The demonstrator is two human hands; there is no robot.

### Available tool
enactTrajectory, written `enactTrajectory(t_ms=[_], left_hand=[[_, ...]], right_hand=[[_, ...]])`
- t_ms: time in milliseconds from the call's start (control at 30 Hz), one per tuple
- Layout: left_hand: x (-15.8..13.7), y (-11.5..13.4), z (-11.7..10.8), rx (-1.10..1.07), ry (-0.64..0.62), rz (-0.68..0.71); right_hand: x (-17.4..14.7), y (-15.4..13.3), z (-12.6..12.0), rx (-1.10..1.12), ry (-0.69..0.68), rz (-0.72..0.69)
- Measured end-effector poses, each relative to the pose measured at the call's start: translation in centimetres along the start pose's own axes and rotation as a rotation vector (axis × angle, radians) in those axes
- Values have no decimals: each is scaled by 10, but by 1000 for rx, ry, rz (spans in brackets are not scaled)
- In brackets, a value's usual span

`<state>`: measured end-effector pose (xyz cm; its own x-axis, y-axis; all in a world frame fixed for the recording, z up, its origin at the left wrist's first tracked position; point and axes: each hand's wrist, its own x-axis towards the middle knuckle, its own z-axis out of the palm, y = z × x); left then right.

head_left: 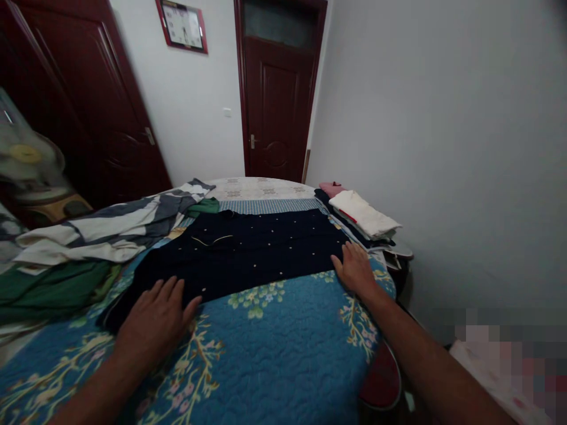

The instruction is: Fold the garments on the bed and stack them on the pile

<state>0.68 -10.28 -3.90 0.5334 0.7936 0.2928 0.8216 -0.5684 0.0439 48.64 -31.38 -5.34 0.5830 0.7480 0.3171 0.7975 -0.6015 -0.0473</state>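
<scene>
A dark navy shirt [261, 248] with small pale dots and a light-edged collar lies spread flat on a blue floral quilted cover [274, 354]. Its collar end points left. Flat on the shirt's near left part, around the sleeve, rests my left hand [155, 313], fingers stretched out and thumb apart. At the shirt's right end, by the hem, my right hand [353, 268] lies palm down with its thumb spread. Neither hand is closed around the fabric.
Striped grey-and-white clothing [119, 227] and green garments [53, 289] are heaped at the left. Folded clothes with a white one [365, 215] on top are stacked at the far right. A red-seated stool [383, 378] stands below the right edge. A fan [26, 147] is at the left.
</scene>
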Motion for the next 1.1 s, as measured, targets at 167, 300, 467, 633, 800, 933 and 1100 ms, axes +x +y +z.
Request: enactTrajectory(t_ms=[167,300,467,633,800,933,1100], left_hand=[[47,17,9,90,-85,102],[45,14,18,143,-119,-5],[50,7,-4,155,-198,-184],[99,4,-26,121,-144,-238],[134,4,6,-42,12,-163],[134,-4,37,-129,155,-120],[129,-14,44,-191,173,-171]], right_hand=[[31,-35,10,47,-139,-111],[50,-22,31,-2,-192,-65],[75,22,49,-112,-130,-13],[89,9,38,-189,-107,86],[100,-73,10,120,-145,-187],[104,-167,-9,475,-218,-422],[104,-276,-1,691,-190,-571]])
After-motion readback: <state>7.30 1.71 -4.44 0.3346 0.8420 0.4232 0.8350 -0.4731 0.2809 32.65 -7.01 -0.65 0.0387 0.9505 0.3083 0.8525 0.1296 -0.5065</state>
